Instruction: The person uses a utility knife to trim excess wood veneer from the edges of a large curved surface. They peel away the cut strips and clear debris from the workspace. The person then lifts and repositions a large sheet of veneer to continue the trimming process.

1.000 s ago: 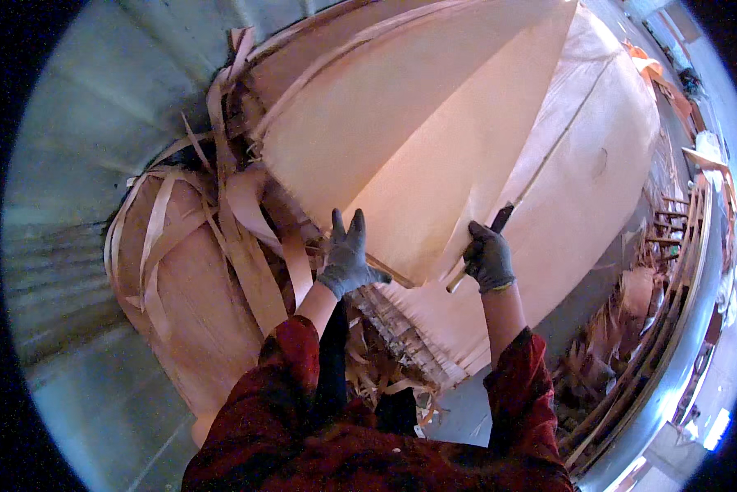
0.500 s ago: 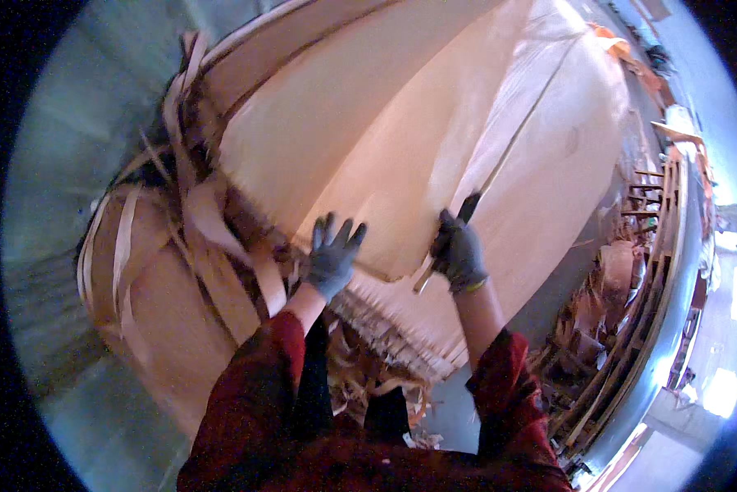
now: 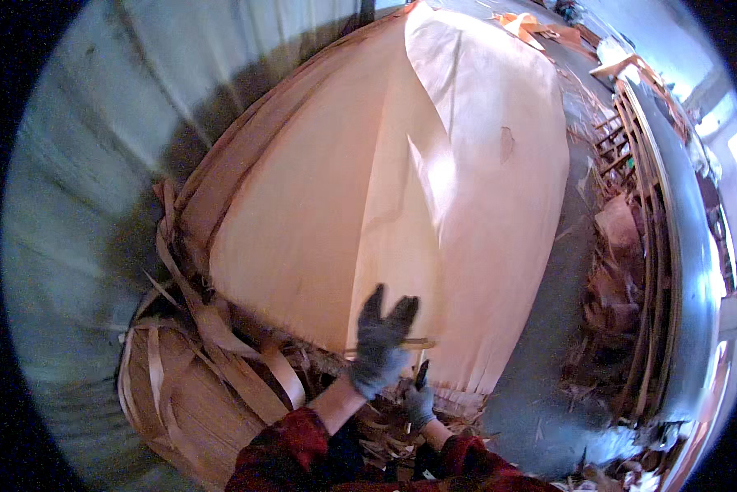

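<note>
A large stack of thin pale wood veneer sheets lies in front of me. My left hand, in a grey glove with dark fingertips, is open with its fingers spread over the near edge of the top sheet. Beside it, lower and to the right, my right hand is gloved too and closed round a thin stick-like tool, whose kind is too small to tell. A narrow strip of the sheet's edge shows just right of my left fingers. The top sheet is split, and a paler sheet shows on its right.
Loose veneer strips hang at the stack's near left corner, by another veneer pile. Slatted wooden racks and torn scraps lie to the right across the grey floor. A greenish sheet wall rises on the left.
My right hand has drawn back toward me, down off the sheet. The left hand has moved right, over the top sheet's edge. The view has shifted, and the split sheet lies differently.
</note>
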Demonstrator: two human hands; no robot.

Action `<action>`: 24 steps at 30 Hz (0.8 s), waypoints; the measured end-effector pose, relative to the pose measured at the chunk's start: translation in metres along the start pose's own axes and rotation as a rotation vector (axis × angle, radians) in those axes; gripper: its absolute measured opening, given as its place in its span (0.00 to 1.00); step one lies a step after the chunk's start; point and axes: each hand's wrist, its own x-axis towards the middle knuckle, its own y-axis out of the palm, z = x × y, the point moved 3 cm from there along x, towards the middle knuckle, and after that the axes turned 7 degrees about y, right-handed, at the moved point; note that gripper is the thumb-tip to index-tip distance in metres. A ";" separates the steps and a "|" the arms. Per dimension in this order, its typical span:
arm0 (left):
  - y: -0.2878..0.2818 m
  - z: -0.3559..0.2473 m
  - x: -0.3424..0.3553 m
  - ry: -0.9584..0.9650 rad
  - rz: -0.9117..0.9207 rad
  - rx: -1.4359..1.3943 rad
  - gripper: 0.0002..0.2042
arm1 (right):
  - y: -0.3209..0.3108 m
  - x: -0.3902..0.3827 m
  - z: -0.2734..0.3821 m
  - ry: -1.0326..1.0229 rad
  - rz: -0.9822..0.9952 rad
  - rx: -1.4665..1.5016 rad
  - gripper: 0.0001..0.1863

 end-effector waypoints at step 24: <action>0.260 -0.225 0.000 0.316 0.957 0.155 0.22 | -0.189 -0.115 0.106 -0.120 -0.347 -0.756 0.29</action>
